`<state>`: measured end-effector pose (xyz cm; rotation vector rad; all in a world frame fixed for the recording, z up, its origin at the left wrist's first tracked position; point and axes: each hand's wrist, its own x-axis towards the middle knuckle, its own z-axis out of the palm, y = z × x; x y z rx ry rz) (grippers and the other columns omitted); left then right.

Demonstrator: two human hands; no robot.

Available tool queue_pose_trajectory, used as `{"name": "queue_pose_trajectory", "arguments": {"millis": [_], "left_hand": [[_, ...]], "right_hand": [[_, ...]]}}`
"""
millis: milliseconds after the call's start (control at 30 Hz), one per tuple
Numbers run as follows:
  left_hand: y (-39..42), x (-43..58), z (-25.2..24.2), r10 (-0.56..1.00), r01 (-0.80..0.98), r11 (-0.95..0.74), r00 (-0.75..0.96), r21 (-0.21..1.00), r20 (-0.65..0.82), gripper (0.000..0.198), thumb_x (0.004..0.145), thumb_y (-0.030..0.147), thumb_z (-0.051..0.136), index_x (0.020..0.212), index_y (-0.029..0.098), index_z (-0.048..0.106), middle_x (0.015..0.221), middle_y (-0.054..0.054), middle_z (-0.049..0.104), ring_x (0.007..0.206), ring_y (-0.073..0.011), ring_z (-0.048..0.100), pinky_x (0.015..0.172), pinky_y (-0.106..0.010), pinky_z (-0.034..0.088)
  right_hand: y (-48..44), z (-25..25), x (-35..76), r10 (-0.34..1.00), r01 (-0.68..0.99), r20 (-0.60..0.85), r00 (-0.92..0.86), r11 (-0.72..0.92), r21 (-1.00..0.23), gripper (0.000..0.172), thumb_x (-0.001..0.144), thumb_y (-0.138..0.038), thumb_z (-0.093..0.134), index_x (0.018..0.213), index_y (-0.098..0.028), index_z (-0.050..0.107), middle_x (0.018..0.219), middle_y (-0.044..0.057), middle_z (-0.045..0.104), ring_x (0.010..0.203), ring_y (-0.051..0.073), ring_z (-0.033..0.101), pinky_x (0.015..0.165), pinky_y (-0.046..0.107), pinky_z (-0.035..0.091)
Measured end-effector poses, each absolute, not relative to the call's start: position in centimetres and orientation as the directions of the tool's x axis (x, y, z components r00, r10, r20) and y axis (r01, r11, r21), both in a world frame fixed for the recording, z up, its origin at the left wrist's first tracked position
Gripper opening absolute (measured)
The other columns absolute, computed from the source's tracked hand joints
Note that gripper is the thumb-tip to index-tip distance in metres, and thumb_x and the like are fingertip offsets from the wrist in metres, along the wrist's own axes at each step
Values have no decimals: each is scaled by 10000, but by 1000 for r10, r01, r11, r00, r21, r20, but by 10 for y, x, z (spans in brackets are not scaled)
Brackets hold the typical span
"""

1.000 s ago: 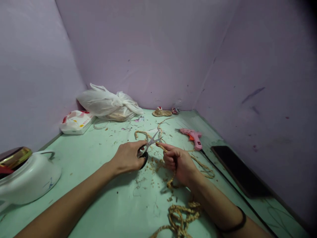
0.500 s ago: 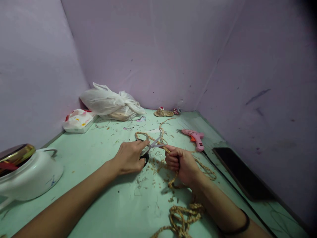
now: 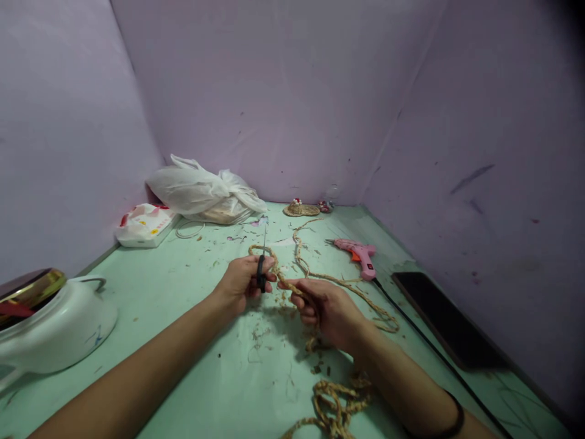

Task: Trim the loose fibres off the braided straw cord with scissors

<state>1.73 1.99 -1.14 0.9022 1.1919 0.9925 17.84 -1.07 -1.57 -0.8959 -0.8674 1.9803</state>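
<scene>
My left hand [image 3: 243,281] is closed around a pair of scissors [image 3: 261,272] with black handles, their blades pointing up and away. My right hand [image 3: 322,306] is closed on a braided straw rope [image 3: 320,277], pinching its end close to the left hand's fingers. The rope runs back in loops over the green table [image 3: 192,341] and down to a tangled heap [image 3: 336,405] near my right forearm. Straw scraps lie scattered under and around both hands.
A pink glue gun [image 3: 359,253] with a black cord lies right of the hands, and a dark phone [image 3: 445,320] lies by the right wall. At the back sit a white plastic bag [image 3: 203,189], a white packet [image 3: 144,224] and a small woven piece [image 3: 299,208]. A white pot [image 3: 55,320] stands at left.
The scissors have turned from lying across the rope to standing upright in my left hand. My right hand has shifted left and nearer with the rope end.
</scene>
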Motion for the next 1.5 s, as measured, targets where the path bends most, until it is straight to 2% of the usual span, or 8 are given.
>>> {"name": "queue_pose_trajectory", "arguments": {"millis": [300, 467, 600, 800, 900, 1033, 1167, 1500], "left_hand": [[31, 21, -20, 847, -146, 530, 134, 835, -515, 189, 553, 186, 669, 633, 106, 518, 445, -13, 525, 315, -68, 443, 272, -125, 128], [32, 23, -9, 945, -265, 325, 138, 908, -298, 400, 518, 77, 633, 885, 171, 508, 542, 34, 562, 414, -58, 499, 339, -120, 250], [38, 17, -15, 986, -345, 138, 135, 929, -96, 493, 519, 122, 660, 969, 192, 471, 672, 2, 616, 524, -71, 549, 414, -133, 324], [46, 15, -28, 983, -59, 175, 66, 983, -171, 410, 545, 216, 633, 919, 160, 475, 606, -8, 597, 454, -108, 527, 363, -168, 265], [38, 5, -16, 996, 141, 34, 75, 989, -45, 339, 541, 229, 646, 849, 167, 516, 552, 19, 568, 445, -104, 505, 389, -183, 290], [18, -9, -3, 892, 654, -452, 325, 607, 314, 319, 616, 224, 558, 934, 218, 556, 719, 13, 615, 624, -123, 547, 588, -224, 405], [10, -11, -12, 773, 743, -619, 519, 254, 365, 438, 624, 185, 501, 1059, 227, 541, 838, -34, 653, 757, -181, 587, 673, -268, 423], [14, -6, -29, 765, 810, -586, 542, 28, 347, 463, 694, 199, 447, 1153, 173, 498, 836, -71, 672, 709, -214, 623, 582, -298, 434]], "right_hand": [[-18, -25, 176, 746, -221, -376, -549, -564, -796, 165, 675, -178, 654, 818, -98, 638, 602, -4, 583, 415, 28, 470, 409, 133, 401], [-15, -23, 176, 677, -287, -477, -560, -699, -655, 164, 588, -87, 693, 728, -103, 609, 588, -7, 600, 459, 53, 539, 481, 166, 468], [-14, -24, 174, 781, -408, -403, -477, -603, -686, 210, 551, -80, 722, 727, -111, 612, 549, -33, 568, 474, 54, 535, 517, 174, 480], [-9, -28, 174, 900, -447, -377, -219, -436, -781, 310, 527, -88, 723, 826, -127, 647, 525, -45, 537, 441, 54, 488, 405, 156, 432], [-5, -25, 178, 928, -463, -349, -133, -369, -806, 309, 528, -81, 716, 827, -126, 654, 536, -39, 541, 450, 53, 482, 398, 154, 427], [-3, -18, 181, 941, -490, -327, -83, -324, -809, 335, 504, -89, 731, 826, -122, 644, 530, -47, 539, 438, 42, 468, 412, 151, 428], [-3, -12, 184, 944, -512, -330, -16, -291, -808, 357, 486, -96, 738, 827, -135, 640, 535, -49, 551, 453, 50, 487, 416, 156, 423], [-3, -12, 185, 951, -462, -307, 48, -251, -850, 400, 472, -145, 746, 859, -130, 648, 535, -52, 556, 449, 53, 484, 435, 182, 406]]}}
